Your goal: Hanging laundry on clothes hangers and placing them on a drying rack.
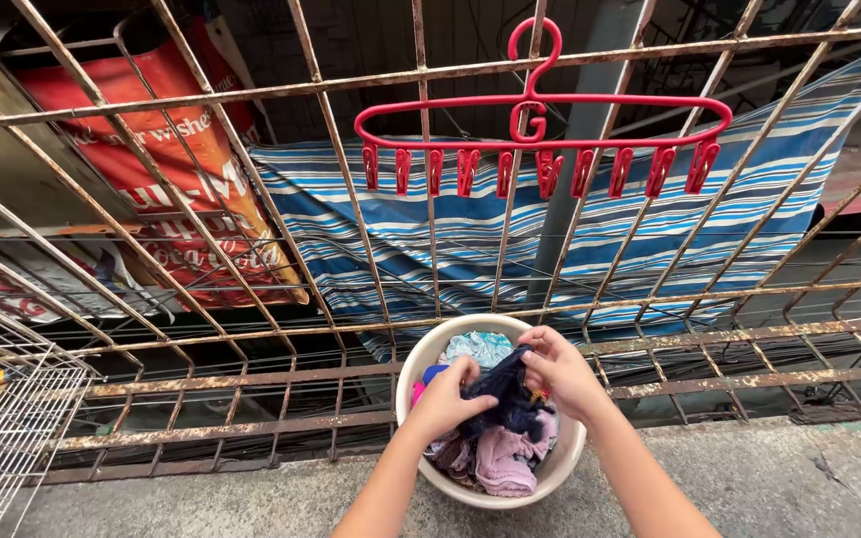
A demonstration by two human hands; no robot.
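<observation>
A dark blue garment (506,397) sits low in the frame's centre, bunched above a cream basin (421,359) of damp-looking laundry — soft, limp, probably light, best pinched at an edge. The left hand (447,399) and right hand (560,371) both close fingers on it. Above hangs a red clip hanger (540,139) on the rusty grille (251,384).

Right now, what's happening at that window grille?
A person stands at a rusty metal grille over a round beige basin full of mixed laundry. Both hands grip one dark blue garment just above the pile: the left hand on its near side, the right hand on its far side. A red clip hanger hangs on the grille above, and all its clips are bare.
</observation>
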